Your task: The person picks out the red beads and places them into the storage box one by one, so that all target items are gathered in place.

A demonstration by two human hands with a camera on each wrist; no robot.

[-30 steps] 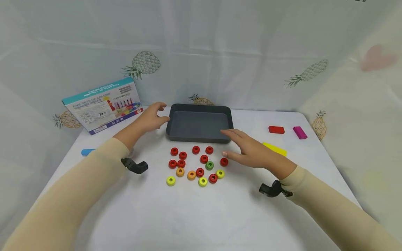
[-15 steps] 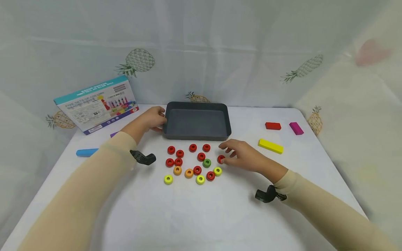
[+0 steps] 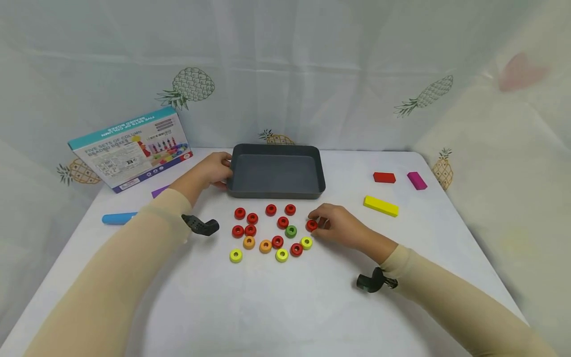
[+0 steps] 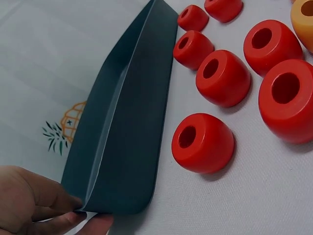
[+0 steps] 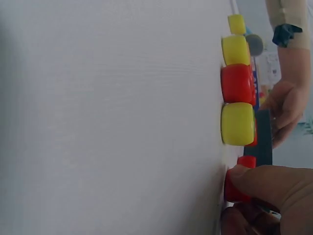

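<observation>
A dark grey rectangular tray lies at the back of the white table. At its left end my left hand holds the rim; in the left wrist view the fingertips meet at the tray's corner. My right hand is at the right side of the scattered beads, with thumb and fingers around a red bead. The right wrist view has the thumb pressed against that bead, which is partly covered. Several other red beads, a green bead, two orange beads and three yellow beads lie before the tray.
A printed cardboard box leans at the back left. Near it are a blue stick and a purple block, both partly hidden by the left arm. On the right lie red, magenta and yellow blocks.
My left hand has come down onto the tray's left rim. My right hand has lowered to the rightmost red bead, its fingers closing in around it. The view has shifted slightly.
</observation>
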